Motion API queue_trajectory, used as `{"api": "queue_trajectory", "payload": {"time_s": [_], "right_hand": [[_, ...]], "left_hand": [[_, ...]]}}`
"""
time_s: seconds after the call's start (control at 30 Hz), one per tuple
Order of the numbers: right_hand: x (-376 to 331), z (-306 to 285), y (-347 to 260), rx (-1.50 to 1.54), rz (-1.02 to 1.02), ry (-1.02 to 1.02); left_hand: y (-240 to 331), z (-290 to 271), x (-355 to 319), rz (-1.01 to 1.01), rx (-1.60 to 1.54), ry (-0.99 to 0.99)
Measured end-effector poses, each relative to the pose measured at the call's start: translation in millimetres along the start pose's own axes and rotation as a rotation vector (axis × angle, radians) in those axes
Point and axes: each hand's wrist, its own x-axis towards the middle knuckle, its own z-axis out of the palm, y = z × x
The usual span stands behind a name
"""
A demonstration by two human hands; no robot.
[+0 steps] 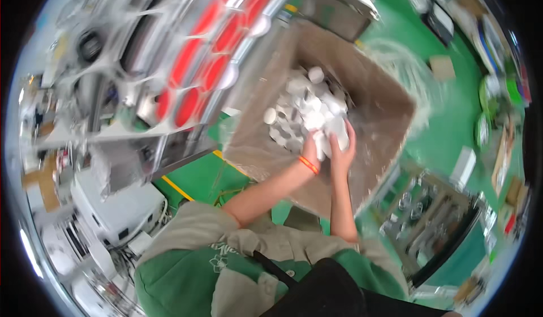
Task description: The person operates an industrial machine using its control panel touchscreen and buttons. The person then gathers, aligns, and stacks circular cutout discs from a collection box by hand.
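Observation:
Both of my hands reach down into a large brown cardboard box (390,99) with a clear plastic liner. A heap of small white pieces (311,105), several of them round and disc-like, lies inside. My right hand (342,150) curls its fingers round a white round piece (337,130). Close beside it, my left hand (311,148), with an orange band (308,165) at the wrist, is closed against white pieces at the near side of the heap. Its fingertips are partly hidden among them, and blur hides their exact shape.
A rack with red and white round-holed panels (198,62) rises at the left, close to the box. Below it sits a white machine (121,209). An open crate of clear-looking parts (427,215) stands at the right. A second box (334,8) stands behind, on the green floor (447,119).

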Motion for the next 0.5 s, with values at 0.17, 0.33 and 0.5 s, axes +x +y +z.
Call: {"api": "queue_trajectory", "payload": {"time_s": [0.17, 0.33, 0.5], "right_hand": [[-36, -19, -33, -0.003, -0.004, 0.202], [-48, -26, -87, 0.091, -0.05, 0.244], [-38, -32, -134, 0.067, -0.162, 0.371]], "left_hand": [[-15, 5, -49, 0.08, 0.209, 0.102], [11, 36, -97, -0.001, 0.238, -0.002], [35, 59, -125, -0.074, 0.062, -0.22]]}}
